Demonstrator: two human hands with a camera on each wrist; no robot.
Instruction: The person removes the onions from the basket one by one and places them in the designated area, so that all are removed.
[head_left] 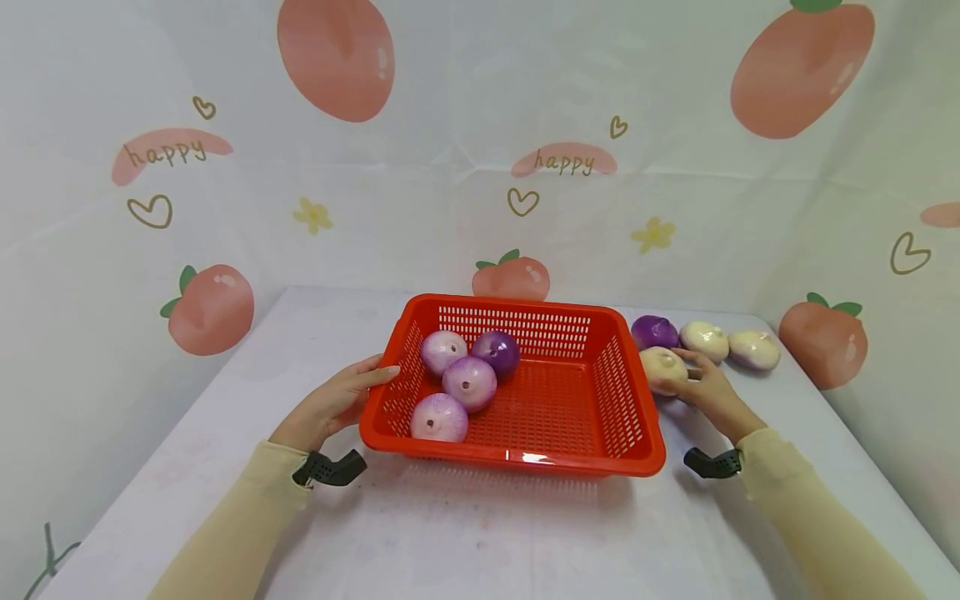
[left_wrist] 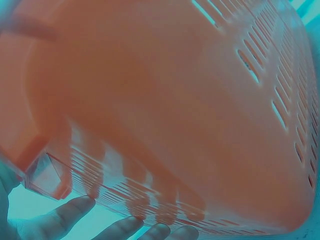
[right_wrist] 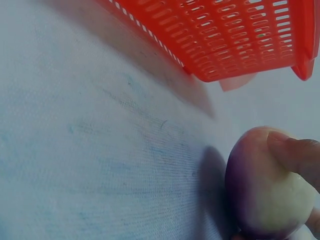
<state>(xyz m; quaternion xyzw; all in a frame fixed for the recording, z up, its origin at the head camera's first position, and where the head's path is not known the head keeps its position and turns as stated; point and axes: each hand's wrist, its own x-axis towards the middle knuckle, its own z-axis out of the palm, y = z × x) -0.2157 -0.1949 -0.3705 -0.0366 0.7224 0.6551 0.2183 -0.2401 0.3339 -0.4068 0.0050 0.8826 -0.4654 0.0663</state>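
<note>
A red plastic basket (head_left: 510,454) with slotted walls stands in the middle of the table. My left hand (head_left: 337,400) holds its left side, thumb on the rim and fingers against the outer wall. In the left wrist view, the fingers (left_wrist: 70,215) show beside that wall. Several pale purple onions (head_left: 469,383) and a dark purple round vegetable (head_left: 497,353) sit in the basket's left half. Outside its right wall, my right hand (head_left: 708,392) grips a smooth cream-and-purple turnip (right_wrist: 265,185). In the right wrist view, the thumb (right_wrist: 290,150) presses on the turnip's upper side.
Behind the right hand lie a purple turnip (head_left: 655,332) and two cream ones, a nearer turnip (head_left: 705,341) and a farther turnip (head_left: 753,350). A white printed cloth (head_left: 420,208) hangs behind the table (head_left: 465,542). A thin cord (head_left: 51,554) shows at the lower left.
</note>
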